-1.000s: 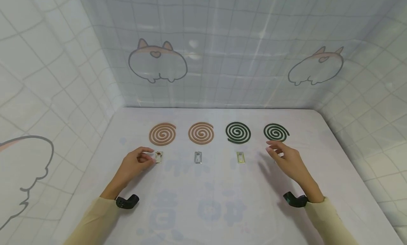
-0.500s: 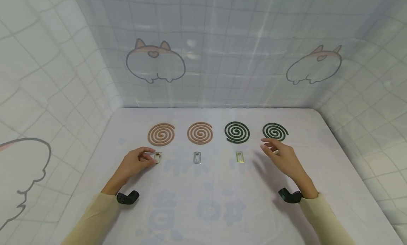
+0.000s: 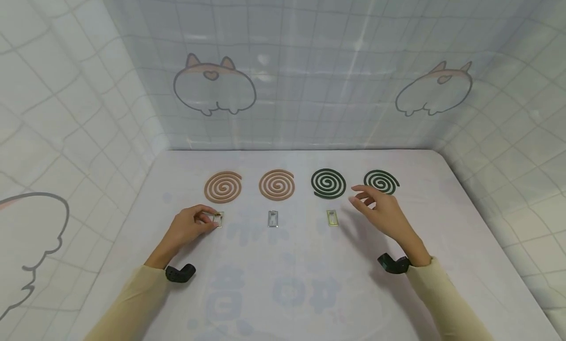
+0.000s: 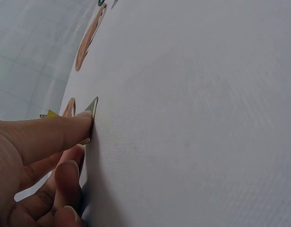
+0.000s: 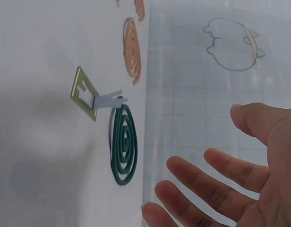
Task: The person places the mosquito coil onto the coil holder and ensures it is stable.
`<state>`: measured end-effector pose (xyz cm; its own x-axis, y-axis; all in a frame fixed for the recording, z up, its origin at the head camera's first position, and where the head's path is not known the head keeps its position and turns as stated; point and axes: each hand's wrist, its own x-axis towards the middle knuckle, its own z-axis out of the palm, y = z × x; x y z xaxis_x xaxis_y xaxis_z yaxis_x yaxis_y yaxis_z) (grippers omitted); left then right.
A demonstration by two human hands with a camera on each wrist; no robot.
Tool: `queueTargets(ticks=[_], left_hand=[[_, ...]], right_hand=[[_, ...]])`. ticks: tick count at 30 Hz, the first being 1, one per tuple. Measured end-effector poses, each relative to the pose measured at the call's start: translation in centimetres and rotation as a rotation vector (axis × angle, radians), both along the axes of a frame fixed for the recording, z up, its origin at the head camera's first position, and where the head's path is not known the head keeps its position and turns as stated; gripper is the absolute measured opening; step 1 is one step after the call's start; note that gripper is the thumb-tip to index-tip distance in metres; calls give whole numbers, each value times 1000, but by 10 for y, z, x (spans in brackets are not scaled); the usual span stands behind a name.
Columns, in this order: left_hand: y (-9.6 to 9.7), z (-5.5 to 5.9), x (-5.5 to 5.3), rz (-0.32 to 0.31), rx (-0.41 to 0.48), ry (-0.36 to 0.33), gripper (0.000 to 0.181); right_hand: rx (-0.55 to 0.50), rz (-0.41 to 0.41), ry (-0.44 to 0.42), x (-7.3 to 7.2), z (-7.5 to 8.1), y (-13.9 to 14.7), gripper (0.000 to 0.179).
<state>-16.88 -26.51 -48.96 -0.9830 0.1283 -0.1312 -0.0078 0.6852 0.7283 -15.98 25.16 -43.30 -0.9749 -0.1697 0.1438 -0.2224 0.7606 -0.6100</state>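
My left hand (image 3: pixel 187 225) pinches a small rectangular metal mosquito coil stand (image 4: pixel 94 108) between thumb and fingers, at the left end of the row, low over the table. My right hand (image 3: pixel 382 211) hovers over the table with relaxed, spread fingers and holds nothing. Its fingertips lie between the two green mosquito coils, the inner one (image 3: pixel 328 184) and the outer one (image 3: pixel 381 182), which it partly overlaps in the head view. A yellowish stand (image 5: pixel 82 101) with an upright tongue lies left of the right hand. A silver stand (image 3: pixel 273 219) lies between the hands.
Two brown coils, one at far left (image 3: pixel 223 187) and one beside it (image 3: pixel 277 185), lie in line with the green ones. A white sheet covers the table (image 3: pixel 274 262). Tiled-pattern curtains (image 3: pixel 283 85) close off the back and sides.
My right hand has moved left and slightly away from me, from the outer green coil toward the inner one. My left hand stays at the leftmost stand.
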Motion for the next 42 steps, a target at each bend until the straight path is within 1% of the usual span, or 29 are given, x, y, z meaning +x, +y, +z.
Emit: queueTargets(ticks=[9,17,24,29,42], left_hand=[[-1,-2,-4,15,-13,15,36],[-1,-4,-1,35,-5,12,35],[-2,-4,-2,24,1,12,37],[-2,-4,-3,31,2,1,38],[-2,-1,-1,22,-3,-2,36]], right_hand=[[-34,14,17,-3,2,-9,47],[-41,48,-3,-8,3,-20,50],[-50,60,-4,-11,2,-31,48],[-55,72,-2,-13,2,-38,47],[-129,113,-6,-21,2,-54,47]])
